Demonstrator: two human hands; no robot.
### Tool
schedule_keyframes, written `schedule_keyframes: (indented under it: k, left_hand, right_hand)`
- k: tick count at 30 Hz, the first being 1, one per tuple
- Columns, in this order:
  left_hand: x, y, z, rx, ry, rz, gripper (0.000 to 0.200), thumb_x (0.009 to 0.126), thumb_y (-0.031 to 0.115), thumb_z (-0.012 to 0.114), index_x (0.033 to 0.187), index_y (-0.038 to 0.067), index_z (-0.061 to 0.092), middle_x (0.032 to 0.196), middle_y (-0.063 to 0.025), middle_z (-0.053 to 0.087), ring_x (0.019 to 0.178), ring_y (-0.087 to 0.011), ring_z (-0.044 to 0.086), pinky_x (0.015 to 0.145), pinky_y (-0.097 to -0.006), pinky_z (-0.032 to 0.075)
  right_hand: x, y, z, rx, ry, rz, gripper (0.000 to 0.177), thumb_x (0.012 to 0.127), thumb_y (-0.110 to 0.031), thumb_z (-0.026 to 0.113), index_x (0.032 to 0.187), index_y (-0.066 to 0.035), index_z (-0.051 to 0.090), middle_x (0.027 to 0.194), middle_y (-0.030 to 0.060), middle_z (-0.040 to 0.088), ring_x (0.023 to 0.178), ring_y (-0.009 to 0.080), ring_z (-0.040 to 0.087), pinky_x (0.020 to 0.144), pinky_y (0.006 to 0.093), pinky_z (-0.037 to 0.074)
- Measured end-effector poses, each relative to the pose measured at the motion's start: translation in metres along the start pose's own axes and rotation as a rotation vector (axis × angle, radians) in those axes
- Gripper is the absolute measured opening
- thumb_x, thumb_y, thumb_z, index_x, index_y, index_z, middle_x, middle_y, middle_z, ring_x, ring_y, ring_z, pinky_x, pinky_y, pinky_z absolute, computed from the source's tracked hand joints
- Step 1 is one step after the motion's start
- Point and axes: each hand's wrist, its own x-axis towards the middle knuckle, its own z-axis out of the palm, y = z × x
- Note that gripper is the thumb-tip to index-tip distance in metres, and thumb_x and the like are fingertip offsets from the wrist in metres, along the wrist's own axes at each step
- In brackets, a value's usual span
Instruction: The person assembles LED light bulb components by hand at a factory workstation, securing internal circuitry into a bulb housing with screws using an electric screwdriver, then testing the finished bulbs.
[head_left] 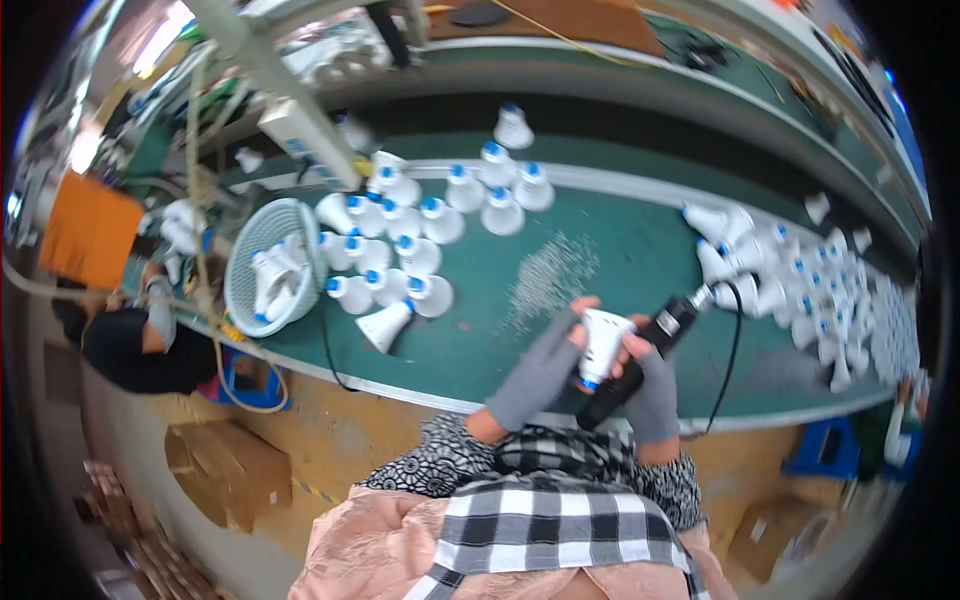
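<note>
My left hand (548, 362), in a grey fingerless glove, is closed on a white flared housing (603, 342) with a blue tip pointing down toward me. In my gloved right hand (648, 388) lies a black electric screwdriver (672, 322), its metal bit end aimed up and to the right, away from the housing. The right fingertips also touch the side of the housing. Just beyond my hands, a heap of small silvery pieces (550, 275), which look like screws, is spread on the green tabletop (630, 240).
Several similar white housings (400, 222) stand left of the heap, one lying on its side. A pale green basket (318, 262) holds more. At right, many housings (800, 285) are crowded together. A black cable (738, 350) loops beside my right hand. A person (130, 345) sits at far left.
</note>
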Motion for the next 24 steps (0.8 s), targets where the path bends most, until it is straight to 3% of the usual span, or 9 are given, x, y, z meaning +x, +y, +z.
schedule_keyframes:
  k: [7, 13, 20, 24]
  left_hand:
    - [-0.006, 0.023, 0.000, -0.050, -0.019, -0.172, 0.053, 0.102, 0.025, 0.043, 0.151, 0.010, 0.026, 0.121, -0.0095, 0.055, 0.100, -0.0174, 0.060, 0.081, -0.0314, 0.052]
    - [-0.006, 0.018, 0.000, 0.046, -0.058, -0.119, 0.068, 0.096, 0.021, 0.057, 0.153, 0.010, 0.022, 0.118, -0.0125, 0.058, 0.100, -0.0179, 0.060, 0.079, -0.0305, 0.051]
    - [-0.010, 0.025, 0.000, 0.033, -0.099, -0.144, 0.070, 0.095, 0.022, 0.059, 0.152, 0.008, 0.020, 0.121, -0.0159, 0.057, 0.099, -0.0176, 0.060, 0.077, -0.0304, 0.053]
    - [-0.011, 0.026, 0.001, 0.035, -0.101, -0.155, 0.067, 0.096, 0.013, 0.058, 0.152, 0.009, 0.022, 0.127, -0.0157, 0.055, 0.104, -0.0176, 0.058, 0.077, -0.0284, 0.053]
  right_hand:
    - [0.003, 0.002, -0.003, 0.036, 0.035, 0.089, 0.032, 0.084, -0.013, 0.064, 0.109, 0.001, 0.053, 0.066, 0.0060, 0.056, 0.058, 0.0165, 0.058, 0.056, 0.0314, 0.049]
    - [0.006, 0.005, -0.016, 0.200, -0.072, 0.185, 0.025, 0.084, -0.012, 0.063, 0.106, -0.004, 0.052, 0.065, 0.0065, 0.055, 0.057, 0.0184, 0.058, 0.055, 0.0349, 0.050]
    - [0.006, 0.007, -0.028, 0.195, -0.212, 0.142, 0.028, 0.084, -0.012, 0.063, 0.109, -0.004, 0.052, 0.068, 0.0070, 0.058, 0.059, 0.0169, 0.059, 0.058, 0.0309, 0.049]
    - [0.002, 0.008, -0.027, 0.171, -0.165, 0.096, 0.032, 0.084, -0.011, 0.063, 0.113, -0.004, 0.051, 0.069, 0.0069, 0.059, 0.060, 0.0161, 0.060, 0.058, 0.0300, 0.049]
